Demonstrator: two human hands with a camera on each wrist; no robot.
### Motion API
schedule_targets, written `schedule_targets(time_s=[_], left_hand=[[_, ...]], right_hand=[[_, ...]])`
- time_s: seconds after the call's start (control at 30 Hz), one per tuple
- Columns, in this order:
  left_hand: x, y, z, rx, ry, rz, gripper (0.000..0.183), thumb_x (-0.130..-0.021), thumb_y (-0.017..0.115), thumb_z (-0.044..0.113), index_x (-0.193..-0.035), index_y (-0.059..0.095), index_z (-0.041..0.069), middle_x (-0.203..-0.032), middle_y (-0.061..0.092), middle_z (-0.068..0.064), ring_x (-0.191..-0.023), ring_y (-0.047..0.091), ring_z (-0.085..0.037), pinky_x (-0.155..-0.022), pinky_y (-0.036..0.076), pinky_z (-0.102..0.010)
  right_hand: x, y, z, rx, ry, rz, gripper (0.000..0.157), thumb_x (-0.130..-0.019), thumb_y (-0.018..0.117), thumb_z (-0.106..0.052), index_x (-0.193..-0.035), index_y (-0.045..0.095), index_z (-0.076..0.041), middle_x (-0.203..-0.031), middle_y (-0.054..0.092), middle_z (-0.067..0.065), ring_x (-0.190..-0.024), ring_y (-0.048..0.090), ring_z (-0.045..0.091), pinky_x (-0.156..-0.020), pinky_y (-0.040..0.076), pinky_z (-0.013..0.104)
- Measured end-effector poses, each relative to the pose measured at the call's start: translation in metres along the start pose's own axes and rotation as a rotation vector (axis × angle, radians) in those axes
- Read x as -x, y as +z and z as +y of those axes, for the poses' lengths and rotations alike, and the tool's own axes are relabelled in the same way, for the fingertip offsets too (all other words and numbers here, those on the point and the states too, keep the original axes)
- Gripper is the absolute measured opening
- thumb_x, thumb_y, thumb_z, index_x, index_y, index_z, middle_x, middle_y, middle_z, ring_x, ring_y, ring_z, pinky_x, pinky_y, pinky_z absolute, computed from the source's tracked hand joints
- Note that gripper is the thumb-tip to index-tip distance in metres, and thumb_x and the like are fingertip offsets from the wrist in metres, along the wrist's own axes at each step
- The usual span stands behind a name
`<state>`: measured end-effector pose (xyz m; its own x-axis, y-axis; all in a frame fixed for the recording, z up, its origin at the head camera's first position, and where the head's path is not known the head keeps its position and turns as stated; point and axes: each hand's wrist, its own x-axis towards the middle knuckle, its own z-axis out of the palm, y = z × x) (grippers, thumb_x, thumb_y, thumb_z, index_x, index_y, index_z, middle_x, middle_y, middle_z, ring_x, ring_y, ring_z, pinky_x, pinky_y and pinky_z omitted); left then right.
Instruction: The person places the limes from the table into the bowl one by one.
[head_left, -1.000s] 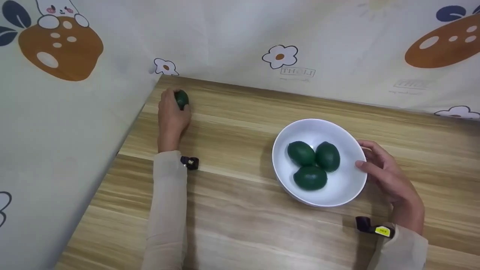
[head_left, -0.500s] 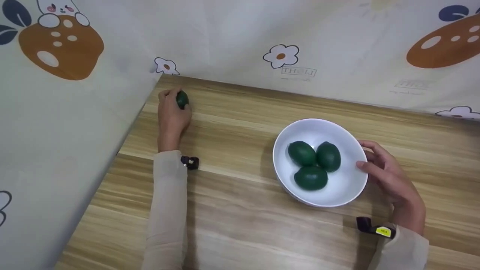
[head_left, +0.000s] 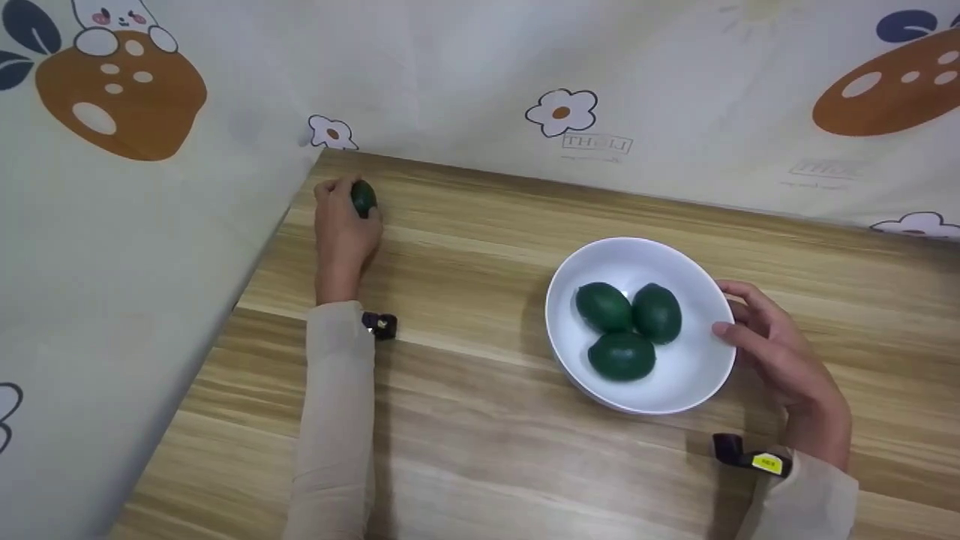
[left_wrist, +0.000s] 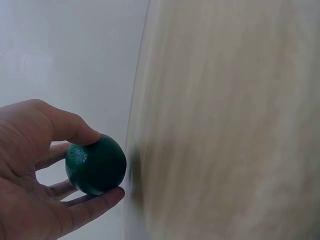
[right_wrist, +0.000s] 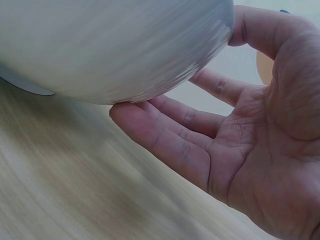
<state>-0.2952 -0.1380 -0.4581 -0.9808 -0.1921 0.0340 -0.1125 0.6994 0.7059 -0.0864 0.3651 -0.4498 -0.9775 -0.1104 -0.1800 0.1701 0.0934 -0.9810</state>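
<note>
Near the far left corner of the table, my left hand (head_left: pixel 345 234) grips a dark green lime (head_left: pixel 364 199). The left wrist view shows the lime (left_wrist: pixel 96 165) pinched between thumb and fingers, close over the wooden surface. A white bowl (head_left: pixel 694 369) stands right of the middle with three more limes (head_left: pixel 622 357) lying together in it. My right hand (head_left: pixel 791 367) holds the bowl at its right side, thumb on the rim. From the right wrist view, the fingers (right_wrist: pixel 165 145) lie against the underside curve of the bowl (right_wrist: pixel 125 50).
The wood-grain table (head_left: pixel 465 420) ends at a patterned white wall covering (head_left: pixel 450 75) behind and on the left. A small black device (head_left: pixel 380 325) sits on the left wrist, and a black device with a yellow label (head_left: pixel 766 462) on the right.
</note>
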Motion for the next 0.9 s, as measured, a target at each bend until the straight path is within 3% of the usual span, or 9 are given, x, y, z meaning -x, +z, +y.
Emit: schedule_targets(time_s=[0.6, 0.9], left_hand=[[0.002, 0.001, 0.01, -0.013, -0.028, -0.023, 0.062, -0.096, 0.064, 0.015, -0.153, 0.04, 0.016, -0.158, 0.027, -0.02, -0.143, 0.04, -0.038, -0.118, 0.037, -0.055], [0.004, 0.001, 0.016, 0.015, 0.014, -0.021, 0.061, -0.093, 0.063, 0.012, -0.151, 0.043, 0.014, -0.156, 0.031, -0.021, -0.14, 0.043, -0.037, -0.116, 0.039, -0.053]], right_hand=[[0.001, 0.001, 0.0, 0.001, -0.01, 0.007, 0.042, -0.1, 0.053, -0.006, -0.14, 0.048, -0.013, -0.124, 0.069, -0.007, -0.096, 0.074, 0.014, -0.078, 0.062, 0.032], [-0.001, 0.004, 0.003, -0.056, -0.049, 0.017, 0.041, -0.098, 0.053, 0.001, -0.137, 0.052, -0.013, -0.121, 0.071, -0.004, -0.097, 0.073, 0.014, -0.075, 0.062, 0.031]])
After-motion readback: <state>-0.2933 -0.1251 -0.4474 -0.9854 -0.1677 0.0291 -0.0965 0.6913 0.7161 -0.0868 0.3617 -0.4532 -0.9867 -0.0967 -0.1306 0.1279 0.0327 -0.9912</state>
